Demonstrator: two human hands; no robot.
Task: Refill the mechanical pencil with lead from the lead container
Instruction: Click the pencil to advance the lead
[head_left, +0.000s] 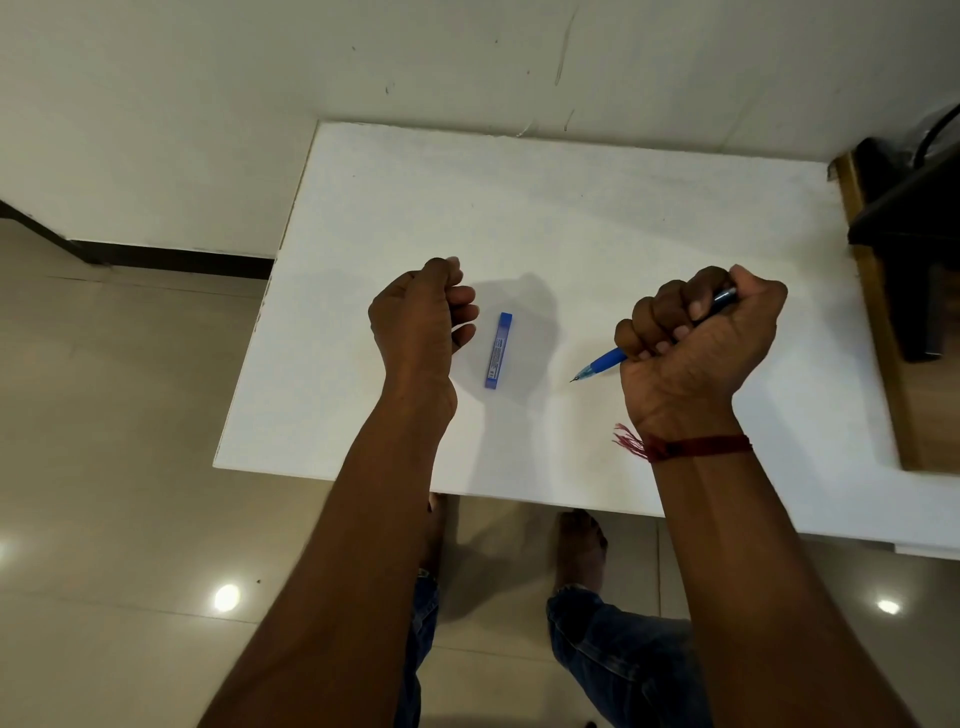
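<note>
Gripping the mechanical pencil (610, 359) in a closed fist, the right hand (698, 345) hangs above the right half of the white table (571, 208). All of its fingers (657, 317) are wrapped tight around the barrel, with the thumb lying over the upper end. The pencil runs slantwise through the fist: its blue grip and clear tip stick out at the lower left, pointing down toward the table top, and a short dark stretch of the barrel shows at the upper right beside the thumb. Whether the tip touches the surface cannot be told. A dark red thread wristband (696, 447) with a frayed tassel circles the right wrist.

Left of the pencil tip, between the two hands, the blue lead container (498, 351) lies flat on the table, its long side running roughly toward and away from the person, apart from both hands and with its cap end farther away. It casts a soft shadow to its right.

The left hand (418, 317) hangs just left of the container with its fingers (462, 309) curled loosely inward, narrow and holding nothing that can be seen.

Under the near table edge, bare feet and blue jeans (618, 649) stand on a glossy tiled floor (130, 467).
</note>
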